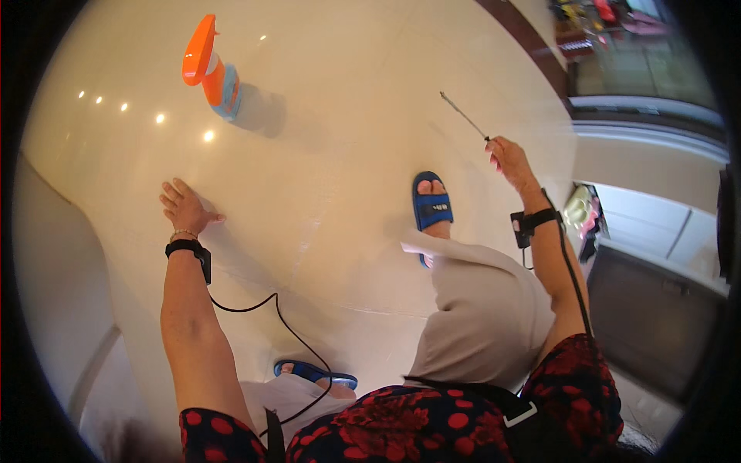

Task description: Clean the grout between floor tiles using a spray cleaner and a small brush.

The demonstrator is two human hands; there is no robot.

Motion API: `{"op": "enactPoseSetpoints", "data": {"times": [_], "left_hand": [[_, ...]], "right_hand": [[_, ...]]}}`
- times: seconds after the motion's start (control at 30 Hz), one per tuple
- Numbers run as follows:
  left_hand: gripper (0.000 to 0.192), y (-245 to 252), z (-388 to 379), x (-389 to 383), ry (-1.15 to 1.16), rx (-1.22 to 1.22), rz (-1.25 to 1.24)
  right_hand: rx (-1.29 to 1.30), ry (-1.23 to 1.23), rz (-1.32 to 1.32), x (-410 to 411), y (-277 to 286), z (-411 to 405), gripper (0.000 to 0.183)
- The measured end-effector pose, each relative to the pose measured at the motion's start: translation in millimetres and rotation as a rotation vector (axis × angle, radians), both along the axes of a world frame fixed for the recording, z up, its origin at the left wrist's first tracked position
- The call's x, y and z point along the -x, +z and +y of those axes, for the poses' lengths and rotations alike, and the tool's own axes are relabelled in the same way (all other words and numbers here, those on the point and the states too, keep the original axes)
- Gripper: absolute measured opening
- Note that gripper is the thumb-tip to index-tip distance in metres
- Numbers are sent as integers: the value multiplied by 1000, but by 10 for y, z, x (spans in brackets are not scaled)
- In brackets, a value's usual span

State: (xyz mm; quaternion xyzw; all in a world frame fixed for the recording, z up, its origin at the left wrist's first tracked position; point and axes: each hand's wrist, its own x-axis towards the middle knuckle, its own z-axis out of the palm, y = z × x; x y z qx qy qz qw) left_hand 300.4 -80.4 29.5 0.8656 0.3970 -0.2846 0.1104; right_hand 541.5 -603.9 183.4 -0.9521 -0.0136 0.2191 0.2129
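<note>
My right hand [509, 159] grips the near end of a thin metal rod [463, 114], perhaps a telescopic one. It points up and to the left, above the pale floor [341, 156], and whatever handle it has is hidden in my fingers. My left hand [188, 205] holds nothing; its fingers are spread, with the thumb out to the right. A spray bottle [227, 95] with an orange trigger head and a light blue body stands on the floor beyond my left hand, apart from it.
Blue slide sandals [433, 202] are on my feet. A black cable [301, 333] hangs from the left wrist device [200, 260]. At right are a dark-fronted cabinet [648, 312] and a cluttered glass-fronted area [631, 63]. A pale curved surface [63, 243] rises at left.
</note>
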Motion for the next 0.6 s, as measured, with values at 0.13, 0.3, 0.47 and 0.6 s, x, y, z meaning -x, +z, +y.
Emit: {"op": "enactPoseSetpoints", "data": {"times": [0.13,0.3,0.47,0.6], "left_hand": [[121,233,-76,-37,-47,-113,25],[107,268,-357,44,19,-180,56],[93,446,-866,-163,-21,-49,21],[89,393,-1245,-607,44,31,-102]], "right_hand": [[57,258,83,-332,-620,316,33],[174,739,50,-1133,-686,964,37],[516,947,-87,-1767,-737,1484,44],[588,1119,-172,-2099,-1062,1566,49]]}}
